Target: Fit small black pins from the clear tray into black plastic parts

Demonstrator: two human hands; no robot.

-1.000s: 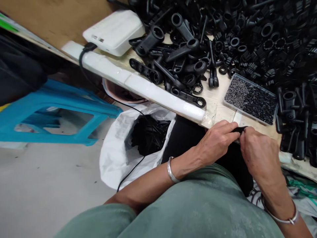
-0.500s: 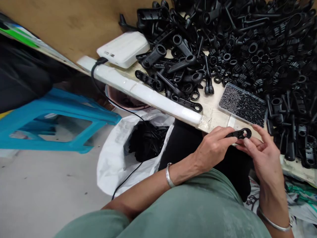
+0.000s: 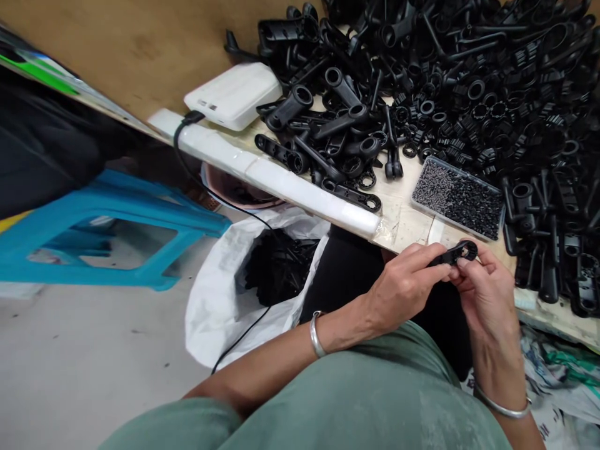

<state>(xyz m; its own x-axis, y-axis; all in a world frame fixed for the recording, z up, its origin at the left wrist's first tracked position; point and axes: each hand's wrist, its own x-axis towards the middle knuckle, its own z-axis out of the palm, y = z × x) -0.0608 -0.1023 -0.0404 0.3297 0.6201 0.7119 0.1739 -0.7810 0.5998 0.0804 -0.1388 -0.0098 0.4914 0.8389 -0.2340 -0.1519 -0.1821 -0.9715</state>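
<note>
At the edge of the table (image 3: 405,199), one black part (image 3: 450,255) in my two hands

My left hand (image 3: 400,284) pinches the part's narrower end between thumb and fingers; my right hand (image 3: 490,294) closes on its ring end, thumb at the near rim, fingers curled behind and under. One round opening shows in that ring, facing up and lying just past my right thumb tip. I wear two bracelets, one silver band (image 3: 316,334) on my left wrist, one silver bangle (image 3: 506,407) on my right.

Just beyond the grip sits one clear tray (image 3: 454,220) with two sorts of tiny pieces, grey and black, too many to count. Farther out spreads one heap of black parts (image 3: 356,119), also past counting. Leftward are one white strip (image 3: 267,169) along the edge and one white box (image 3: 234,95) with one black cable (image 3: 178,140) plugged in. Below are one white sack (image 3: 206,312) and one blue stool (image 3: 122,197).
</note>
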